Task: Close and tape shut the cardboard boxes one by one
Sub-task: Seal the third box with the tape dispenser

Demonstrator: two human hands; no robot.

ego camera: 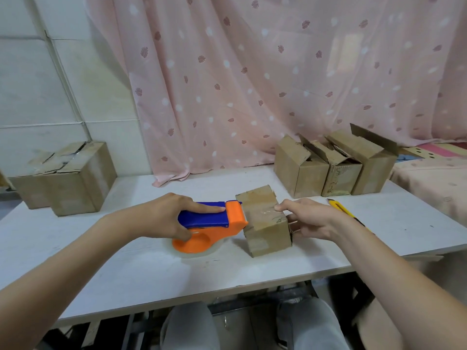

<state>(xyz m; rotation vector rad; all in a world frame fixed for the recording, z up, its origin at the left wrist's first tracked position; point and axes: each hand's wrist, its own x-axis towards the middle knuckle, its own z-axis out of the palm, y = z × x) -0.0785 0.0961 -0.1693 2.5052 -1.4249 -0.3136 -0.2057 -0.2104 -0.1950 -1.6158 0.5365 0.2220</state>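
Here, a person sits at a white table point(126, 261), both bare forearms reaching forward. The left hand point(164, 218) grasps an orange and blue tape dispenser point(214, 226), index finger stretched along its blue top and thumb curled under, with the toothed orange end touching the left edge of a small closed cardboard box point(265, 221). This box stands at the table's centre, shiny clear tape running across its top. The right hand point(310, 218) holds the box's right side, fingertips point(279, 207) pressing on the taped top. A yellow utility knife point(341, 208) lies just behind that hand. Three boxes with raised flaps point(336, 165) stand together at the far right. Two closed, taped boxes point(65, 178) sit at the far left. A pink patterned curtain point(252, 84) hangs behind.
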